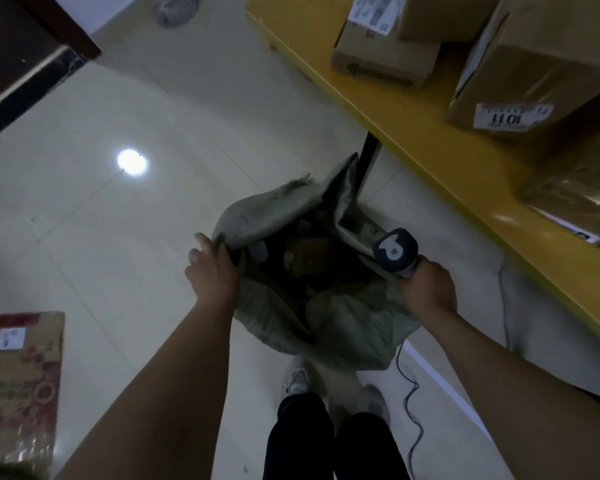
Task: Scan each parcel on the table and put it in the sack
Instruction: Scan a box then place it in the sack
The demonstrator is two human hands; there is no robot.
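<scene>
A person is standing over a grey-green sack (343,317) on the floor at the centre of the view. The left hand (210,268) is gripping the sack's rim at 9 o'clock, fingers curled over the fabric. The right hand (428,289), at 3 o'clock of the mouth, is wrapping its fingers round a dark scanner (395,249); whether it is also pinching the rim cannot be told. A brown parcel (309,252) is lying inside.

Judging from this, the mouth is being spread; pulling both sides apart and keeping the scanner's cable (413,403) outside should help the next drop.

At 2 o'clock, a yellow table (430,140) is holding a large box (541,64), a smaller box (385,60) and a shiny wrapped parcel (575,202). The large box's label is showing upside-down digits, ones and a zero. Other labels are too blurred to read, including one on a printed carton (18,375) at 8 o'clock.
</scene>
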